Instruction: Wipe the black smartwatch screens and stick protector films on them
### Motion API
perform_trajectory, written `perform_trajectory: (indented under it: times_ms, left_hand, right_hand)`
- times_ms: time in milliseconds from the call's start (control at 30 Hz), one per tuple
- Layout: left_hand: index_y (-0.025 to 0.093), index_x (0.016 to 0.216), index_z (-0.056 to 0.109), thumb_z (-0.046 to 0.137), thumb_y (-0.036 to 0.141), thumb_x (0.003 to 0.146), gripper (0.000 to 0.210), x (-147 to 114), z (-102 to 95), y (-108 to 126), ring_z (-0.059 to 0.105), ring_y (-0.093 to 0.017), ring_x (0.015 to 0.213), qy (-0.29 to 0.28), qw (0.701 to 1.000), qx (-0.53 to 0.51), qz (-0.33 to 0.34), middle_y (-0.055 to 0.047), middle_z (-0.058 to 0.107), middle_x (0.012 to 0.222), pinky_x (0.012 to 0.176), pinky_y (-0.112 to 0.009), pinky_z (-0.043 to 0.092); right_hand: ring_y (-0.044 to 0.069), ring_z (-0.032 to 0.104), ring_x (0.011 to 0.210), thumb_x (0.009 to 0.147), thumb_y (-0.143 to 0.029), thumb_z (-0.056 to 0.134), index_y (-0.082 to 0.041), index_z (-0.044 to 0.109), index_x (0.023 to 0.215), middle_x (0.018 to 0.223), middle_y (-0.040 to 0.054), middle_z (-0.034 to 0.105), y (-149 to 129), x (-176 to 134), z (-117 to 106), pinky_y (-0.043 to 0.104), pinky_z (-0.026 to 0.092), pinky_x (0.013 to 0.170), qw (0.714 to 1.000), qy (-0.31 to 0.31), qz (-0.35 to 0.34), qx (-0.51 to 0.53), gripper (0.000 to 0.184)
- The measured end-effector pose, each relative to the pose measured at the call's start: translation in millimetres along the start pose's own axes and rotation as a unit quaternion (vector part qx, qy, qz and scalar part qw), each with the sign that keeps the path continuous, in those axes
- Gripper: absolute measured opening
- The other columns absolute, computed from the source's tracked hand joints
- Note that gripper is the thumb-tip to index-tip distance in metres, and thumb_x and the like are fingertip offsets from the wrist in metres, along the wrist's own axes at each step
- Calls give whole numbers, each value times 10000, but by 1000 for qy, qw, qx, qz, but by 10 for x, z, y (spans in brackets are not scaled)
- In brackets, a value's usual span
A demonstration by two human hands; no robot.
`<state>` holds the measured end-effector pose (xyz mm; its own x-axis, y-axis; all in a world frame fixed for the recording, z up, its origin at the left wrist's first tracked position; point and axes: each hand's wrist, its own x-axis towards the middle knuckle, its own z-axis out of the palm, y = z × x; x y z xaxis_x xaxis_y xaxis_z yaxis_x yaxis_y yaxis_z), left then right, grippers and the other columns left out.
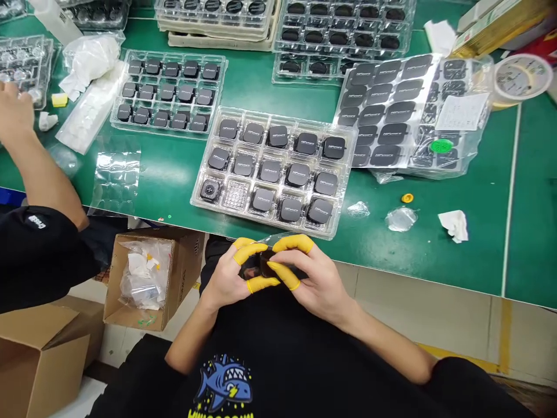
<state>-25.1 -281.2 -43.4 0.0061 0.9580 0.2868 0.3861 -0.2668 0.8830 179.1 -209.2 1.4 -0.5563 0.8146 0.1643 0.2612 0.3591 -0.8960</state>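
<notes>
Close to my body, just off the table's front edge, both hands hold a dark, glossy square watch case (267, 264). My left hand (232, 273) grips its left side between yellow-cotted fingers and thumb. On the other side, my right hand (311, 270) pinches it, also in yellow finger cots. Part of the case is hidden by fingers, and a bit of clear film shows above it. Ahead lies a clear plastic tray (272, 223) of square watch cases (270, 170) with grey printed covers. One watch case (211, 189) in its front-left pocket shows round sensors; the pocket beside it holds none.
A second tray (167, 130) of watch cases sits behind left; stacked trays (343, 55) stand at the back. Right are sticker sheets (383, 116), a tape roll (520, 78) and film scraps (401, 219). A co-worker's arm (43, 168) reaches in left, above a cardboard box (167, 284).
</notes>
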Motion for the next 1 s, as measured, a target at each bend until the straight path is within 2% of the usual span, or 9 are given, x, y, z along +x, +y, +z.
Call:
perform_trajectory:
  times_ms: [133, 267, 333, 467, 567, 633, 800, 900, 1000]
  left_hand:
    - [241, 1324, 747, 995, 475, 810, 617, 36, -39, -46, 785, -249, 1030, -2, 1000, -25, -8, -98, 796, 1129, 909, -387, 680]
    - [235, 1278, 773, 988, 499, 813, 576, 67, -81, -72, 777, -255, 1023, 9, 999, -34, -9, -93, 804, 1097, 901, -393, 665]
    - [238, 1256, 780, 976, 499, 829, 539, 78, -107, -87, 776, -253, 1016, 2, 999, -38, -15, -87, 809, 1077, 898, -391, 663]
    - [235, 1241, 789, 984, 516, 812, 549, 113, -140, -127, 775, -264, 1005, -28, 998, -59, -24, -93, 819, 1064, 900, -409, 667]
    - [243, 1250, 792, 991, 506, 802, 556, 164, -140, -124, 773, -270, 994, -47, 997, -62, -20, -92, 819, 1057, 883, -417, 670]
    - [246, 1254, 793, 986, 505, 807, 551, 201, -137, -103, 771, -270, 986, -52, 997, -56, -15, -91, 817, 1052, 871, -415, 669]
    - [243, 1224, 804, 977, 525, 813, 527, 248, -151, -56, 779, -265, 956, -47, 998, -44, -15, -90, 817, 1029, 838, -406, 677]
    - [239, 1185, 819, 974, 542, 809, 508, 241, -173, -63, 787, -267, 950, -38, 998, -32, -27, -94, 821, 1027, 833, -411, 687]
    - [234, 1173, 822, 970, 549, 810, 504, 242, -188, -88, 794, -271, 949, -40, 999, -18, -26, -92, 821, 1018, 837, -420, 695]
  right_hand:
    - [258, 725, 893, 1058, -408, 734, -314, 796, 985, 990, 85, 750, -58, -34, -263, 440, 646, 788, 997, 45, 40, 57, 134]
    - [283, 715, 945, 961, -462, 809, -308, 768, 926, 978, 70, 746, 293, -31, -765, 492, 618, 865, 961, 251, 111, -42, 163]
    - [268, 706, 934, 934, -468, 788, -294, 751, 930, 988, 55, 746, 586, -35, -1036, 469, 604, 845, 936, 306, 149, -89, 178]
    - [216, 664, 800, 916, -411, 740, -260, 766, 945, 994, 61, 749, 1104, -87, -1365, 389, 567, 712, 921, 283, 217, -157, 156]
    - [216, 643, 810, 948, -416, 697, -258, 768, 968, 1015, 68, 741, 1357, -95, -1332, 391, 578, 733, 917, 255, 235, -198, 175]
    - [266, 649, 940, 961, -407, 687, -265, 765, 978, 1041, 84, 729, 1478, -70, -1233, 450, 595, 847, 912, 248, 234, -227, 164]
    - [396, 577, 1210, 1006, -412, 660, -260, 745, 1118, 1211, 160, 679, 1665, -38, -1100, 612, 501, 1079, 888, 255, 230, -305, 207]
    - [412, 558, 1264, 1011, -436, 659, -247, 701, 1268, 1344, 189, 649, 1696, -132, -1251, 625, 471, 1112, 870, 277, 232, -335, 321]
    - [399, 554, 1257, 1031, -406, 592, -235, 677, 1297, 1286, 184, 654, 1669, -277, -1501, 625, 461, 1122, 852, 306, 239, -352, 327]
